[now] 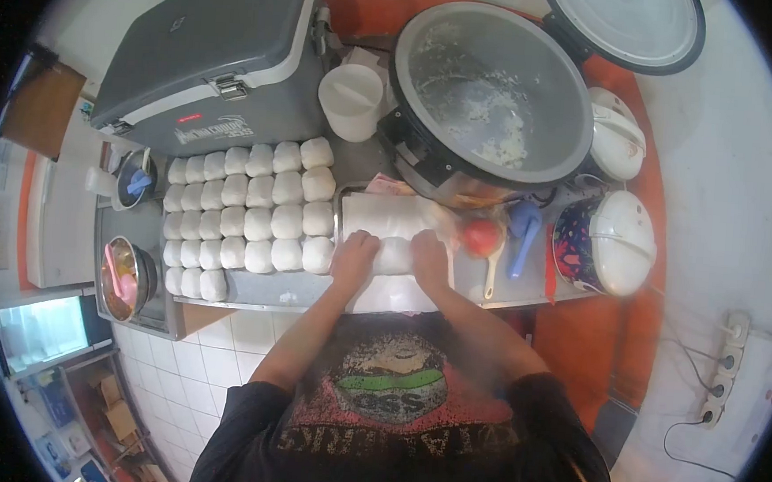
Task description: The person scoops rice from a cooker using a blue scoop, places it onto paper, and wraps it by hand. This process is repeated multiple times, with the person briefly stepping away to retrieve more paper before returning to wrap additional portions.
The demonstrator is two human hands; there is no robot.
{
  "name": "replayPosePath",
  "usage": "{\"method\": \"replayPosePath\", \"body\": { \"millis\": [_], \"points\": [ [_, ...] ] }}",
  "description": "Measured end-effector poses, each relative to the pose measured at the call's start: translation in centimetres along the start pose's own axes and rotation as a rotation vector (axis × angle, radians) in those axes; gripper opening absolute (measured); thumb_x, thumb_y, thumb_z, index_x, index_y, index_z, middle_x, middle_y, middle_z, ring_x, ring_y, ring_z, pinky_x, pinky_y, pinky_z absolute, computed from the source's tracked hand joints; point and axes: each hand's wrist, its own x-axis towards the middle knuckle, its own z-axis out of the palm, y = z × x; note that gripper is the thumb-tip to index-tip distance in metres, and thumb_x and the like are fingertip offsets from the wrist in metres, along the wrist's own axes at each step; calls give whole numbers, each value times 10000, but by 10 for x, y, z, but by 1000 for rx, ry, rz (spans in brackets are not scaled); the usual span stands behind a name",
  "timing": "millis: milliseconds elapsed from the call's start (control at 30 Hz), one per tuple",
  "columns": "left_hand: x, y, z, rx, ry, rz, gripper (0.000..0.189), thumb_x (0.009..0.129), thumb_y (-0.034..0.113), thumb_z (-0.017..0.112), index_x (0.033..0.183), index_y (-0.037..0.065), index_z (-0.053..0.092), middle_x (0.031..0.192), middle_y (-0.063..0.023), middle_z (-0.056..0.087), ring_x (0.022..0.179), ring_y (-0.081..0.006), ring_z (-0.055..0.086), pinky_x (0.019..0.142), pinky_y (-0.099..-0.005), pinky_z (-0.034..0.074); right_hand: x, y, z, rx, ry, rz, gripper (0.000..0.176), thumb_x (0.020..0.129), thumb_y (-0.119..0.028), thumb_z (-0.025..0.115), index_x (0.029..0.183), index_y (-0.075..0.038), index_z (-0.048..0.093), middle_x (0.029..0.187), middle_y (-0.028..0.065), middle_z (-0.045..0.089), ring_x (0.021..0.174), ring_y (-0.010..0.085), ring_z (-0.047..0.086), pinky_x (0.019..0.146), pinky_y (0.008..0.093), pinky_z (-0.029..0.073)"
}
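My left hand (356,255) and my right hand (429,256) are at opposite sides of a white, rounded paper packet (393,256), their fingers curled in against it. What is inside the packet is hidden. It lies on a stack of white paper sheets (387,216) near the counter's front edge. Left of it, several similar white packets (260,189) stand in close rows, the nearest row ending close to my left hand. To the right of my right hand are a round red thing (482,237), a pale-handled scoop (491,274) and a blue scoop (523,232).
A large open rice cooker (474,96) with rice bits inside stands behind the sheets, its lid (634,22) raised. A grey cooler box (211,62) fills the back left. A patterned lidded container (602,241) is at right, and a metal bowl (143,279) with a pink utensil at left.
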Motion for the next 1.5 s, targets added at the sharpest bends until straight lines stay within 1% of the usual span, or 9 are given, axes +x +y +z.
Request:
{"method": "replayPosePath", "body": {
  "millis": [300, 400, 567, 667, 867, 1067, 1133, 1267, 1500],
  "points": [
    [-22, 20, -34, 329, -119, 269, 185, 782, 146, 612, 942, 79, 677, 908, -64, 600, 939, -267, 545, 838, -422, 426, -36, 1, -49, -14, 115, -328, 386, 800, -14, 548, 1165, -72, 659, 1153, 73, 677, 1165, 287, 585, 973, 507, 390],
    [-31, 5, -24, 333, -133, 319, 235, 788, 156, 609, 990, 67, 691, 925, -65, 613, 956, -278, 547, 873, -443, 423, -42, 20, -31, 96, -15, -216, 374, 814, -32, 531, 1164, -90, 650, 1030, 45, 698, 1151, 263, 597, 1020, 585, 303],
    [20, -39, -9, 194, -457, 236, 221, 810, 160, 611, 992, 86, 711, 897, -66, 649, 915, -297, 588, 856, -462, 455, 13, 14, -29, 196, -331, 228, 360, 819, -34, 541, 1168, -69, 623, 893, 96, 660, 1083, 292, 602, 947, 514, 394],
    [29, -29, -5, 157, -424, 79, 181, 812, 151, 610, 952, 111, 718, 864, -72, 657, 880, -300, 602, 814, -439, 474, 27, 2, -6, -33, 43, 66, 228, 829, -43, 545, 1034, -37, 644, 865, 148, 661, 939, 333, 653, 841, 472, 485],
    [15, 2, -9, 296, -15, 118, 132, 820, 144, 608, 904, 95, 697, 843, -65, 608, 847, -267, 583, 810, -428, 479, 50, 9, 7, -110, -474, 235, 232, 868, -150, 553, 1034, -36, 667, 1110, 230, 633, 997, 379, 653, 852, 457, 528],
    [-16, -5, 9, 389, 131, 297, 156, 824, 111, 589, 941, 77, 687, 869, -62, 588, 822, -252, 557, 768, -424, 449, 15, -14, 68, -127, -104, 320, 396, 773, -295, 696, 1032, -4, 621, 1065, 205, 611, 949, 385, 612, 770, 476, 499],
    [-27, -6, 10, 336, 17, 208, 281, 827, 98, 598, 1098, 80, 670, 957, -64, 586, 893, -271, 530, 808, -416, 433, 8, -79, 10, -117, 120, 447, 544, 731, -367, 760, 1091, 6, 592, 1071, 213, 596, 980, 390, 590, 805, 480, 485],
    [-26, -1, -4, 220, 132, 251, 245, 815, 132, 630, 1048, 75, 683, 943, -78, 618, 828, -274, 549, 787, -418, 433, -1, -79, 20, 239, 219, 390, 712, 667, -361, 828, 1183, 20, 519, 1100, 222, 569, 1018, 385, 564, 884, 451, 467],
    [-44, -14, -24, -626, -157, -183, 382, 896, 97, 607, 1275, 54, 601, 1235, -97, 564, 1119, -261, 517, 998, -386, 401, 1, -109, -33, 951, 86, 337, 747, 651, -191, 834, 1265, -30, 441, 1103, 190, 600, 1038, 303, 610, 896, 395, 492]
  ]
}}
